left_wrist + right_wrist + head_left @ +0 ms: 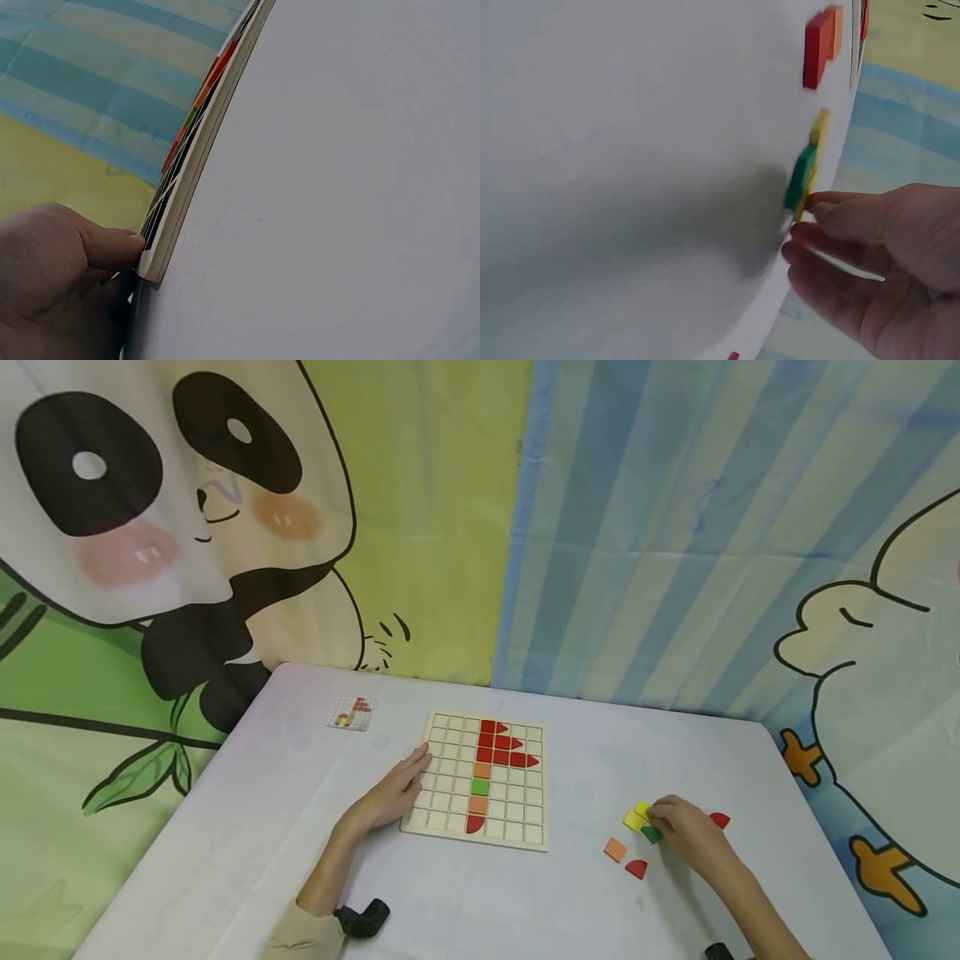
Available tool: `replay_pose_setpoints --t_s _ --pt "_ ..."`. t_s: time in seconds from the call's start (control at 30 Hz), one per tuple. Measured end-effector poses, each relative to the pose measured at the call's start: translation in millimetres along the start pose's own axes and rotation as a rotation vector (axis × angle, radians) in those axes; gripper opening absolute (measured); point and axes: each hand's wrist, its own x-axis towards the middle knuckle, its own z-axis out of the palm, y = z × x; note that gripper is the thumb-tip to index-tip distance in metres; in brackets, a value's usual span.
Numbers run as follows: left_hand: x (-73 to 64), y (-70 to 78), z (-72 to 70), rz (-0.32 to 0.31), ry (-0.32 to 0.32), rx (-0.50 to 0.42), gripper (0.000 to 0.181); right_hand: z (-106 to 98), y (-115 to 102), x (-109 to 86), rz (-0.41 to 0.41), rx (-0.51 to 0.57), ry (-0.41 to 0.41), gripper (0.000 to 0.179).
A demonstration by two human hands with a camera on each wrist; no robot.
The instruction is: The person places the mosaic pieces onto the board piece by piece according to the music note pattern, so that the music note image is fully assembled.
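Note:
A wooden grid board (442,793) lies on the table, with red, orange and green pieces in its squares. My left hand (390,791) rests at its left edge, fingers fairly straight. In the left wrist view the thumb (116,249) touches the board's rim (180,202); the other fingers are mostly hidden. Over at the right, my right hand (690,831) pinches a yellow square piece (801,208) by its edge. A second yellow square (634,821) and a green piece (651,834) lie right beside the fingertips.
An orange square (615,849) and a red curved piece (637,868) lie near the right hand. Another red piece (720,820) shows behind it. A small pattern card (352,713) lies beyond the board's left side. Printed cloth (570,527) hangs behind the table.

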Motion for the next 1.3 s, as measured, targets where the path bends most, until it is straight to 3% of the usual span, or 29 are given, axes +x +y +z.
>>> replay_pose_setpoints --t_s 0.2,0.33,0.57,0.7,0.87,0.97,1.07,1.3 --pt "1.8 -0.7 0.1 -0.022 -0.001 -0.011 0.055 -5 5 12.8 0.005 -0.098 -0.016 0.02" --pt "1.3 -0.6 0.3 -0.017 0.005 -0.014 0.055 -5 6 19.4 0.021 -0.068 -0.039 0.014" --pt "0.9 -0.6 1.8 -0.02 0.014 -0.018 0.054 -1 11 24.7 0.061 -0.045 -0.012 0.019" --pt "0.3 -0.2 1.8 -0.02 0.013 -0.02 0.054 3 18 26.8 0.032 -0.006 0.021 0.017" --pt "1.5 -0.7 1.2 -0.019 0.014 -0.028 0.054 3 20 32.0 -0.001 0.118 0.081 0.018" --pt "1.7 -1.9 1.5 -0.026 0.012 -0.024 0.054 1 0 32.9 -0.032 0.194 0.091 0.02" --pt "1.5 -3.1 2.4 -0.034 0.009 -0.023 0.054 2 -39 31.9 -0.11 0.239 0.08 0.02" --pt "1.4 -2.5 1.5 -0.022 0.021 -0.033 0.054 15 -142 35.2 -0.39 0.269 -0.06 0.019"
